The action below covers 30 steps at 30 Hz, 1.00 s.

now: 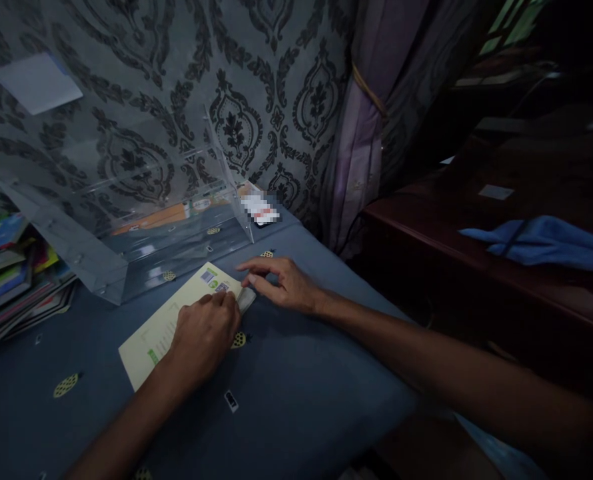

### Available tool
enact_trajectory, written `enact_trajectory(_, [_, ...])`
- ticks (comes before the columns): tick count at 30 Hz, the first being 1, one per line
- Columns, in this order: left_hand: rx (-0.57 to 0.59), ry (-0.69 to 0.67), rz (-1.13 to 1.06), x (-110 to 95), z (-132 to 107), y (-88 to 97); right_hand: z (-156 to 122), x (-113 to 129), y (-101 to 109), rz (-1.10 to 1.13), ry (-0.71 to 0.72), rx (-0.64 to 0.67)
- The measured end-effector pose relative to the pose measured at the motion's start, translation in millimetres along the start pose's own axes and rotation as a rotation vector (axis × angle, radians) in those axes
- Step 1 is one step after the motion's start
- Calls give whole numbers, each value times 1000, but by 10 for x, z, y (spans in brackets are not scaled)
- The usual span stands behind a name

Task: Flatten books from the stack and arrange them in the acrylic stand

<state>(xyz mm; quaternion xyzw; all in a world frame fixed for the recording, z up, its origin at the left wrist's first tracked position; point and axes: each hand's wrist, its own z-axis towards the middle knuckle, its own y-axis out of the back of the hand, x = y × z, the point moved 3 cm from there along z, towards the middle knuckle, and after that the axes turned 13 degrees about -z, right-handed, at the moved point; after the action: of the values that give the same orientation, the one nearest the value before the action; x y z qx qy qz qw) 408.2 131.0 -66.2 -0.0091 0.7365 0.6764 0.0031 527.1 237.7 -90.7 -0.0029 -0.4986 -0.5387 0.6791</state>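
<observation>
On the blue tablecloth we have a pale cream booklet with barcode and green patches, our left hand over it, grip impossible to tell, our right hand loosely open at its end.

The book lies on the table, before the rack; the left hand lies over the book's right part, the right hand at its right end; the pile sits left of the rack; the backdrop hangs behind, the curtain right of the rack; farther right stands the desk, a cloth on it, a card behind the cloth.
</observation>
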Motion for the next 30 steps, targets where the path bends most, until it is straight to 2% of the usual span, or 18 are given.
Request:
enact_trajectory(7, [18, 29, -11, -29, -7, 1, -10, 11, -8, -43, -25, 68])
enact_trajectory(13, [13, -33, -21, -33, -34, 34, -37, 51, -74, -251, 69, 298])
enact_trajectory(16, [34, -87, -93, 115, -90, 61, -38, 59, -75, -281, 94, 309])
enact_trajectory(18, [25, -104, -153, 307, -158, 30, -38, 53, -74, -289, 93, 305])
enact_trajectory(21, [-6, 5, -162, 665, -289, -91, -37, 43, -83, -293, 99, 290])
enact_trajectory(24, [-4, 84, -186, 858, -413, -178, -26, 22, -108, -289, 106, 269])
enact_trajectory(26, [9, 138, -188, 855, -467, -168, -11, -13, -133, -287, 107, 254])
enact_trajectory(30, [5, 265, -116, 707, -506, -85, 43, -130, -211, -334, 155, 251])
